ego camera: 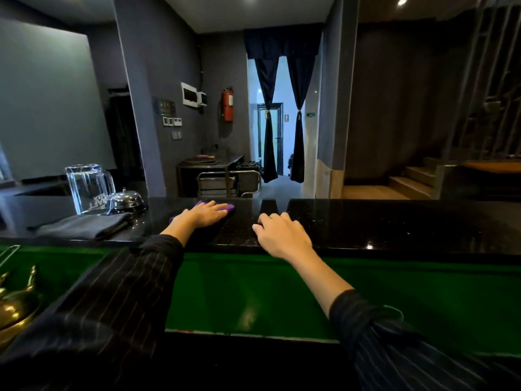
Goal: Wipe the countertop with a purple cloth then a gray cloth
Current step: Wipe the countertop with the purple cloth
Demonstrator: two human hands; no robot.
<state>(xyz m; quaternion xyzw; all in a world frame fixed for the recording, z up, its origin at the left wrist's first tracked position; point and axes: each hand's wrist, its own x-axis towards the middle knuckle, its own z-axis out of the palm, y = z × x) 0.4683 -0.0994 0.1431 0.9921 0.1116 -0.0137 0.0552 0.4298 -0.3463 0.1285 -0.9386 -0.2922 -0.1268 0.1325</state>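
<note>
A glossy black countertop (380,221) runs across the middle of the head view. My left hand (204,214) lies flat, fingers together, pressing the purple cloth (229,208) onto the counter; only the cloth's edges show around the hand. My right hand (282,235) rests on the counter's near edge to the right, fingers curled down, holding nothing. The gray cloth (84,225) lies folded on the counter to the left, apart from both hands.
An upturned glass pitcher (87,189) and a chrome call bell (127,201) stand behind the gray cloth. A green lower ledge (394,300) runs below the counter. A brass vessel (14,306) sits at the bottom left.
</note>
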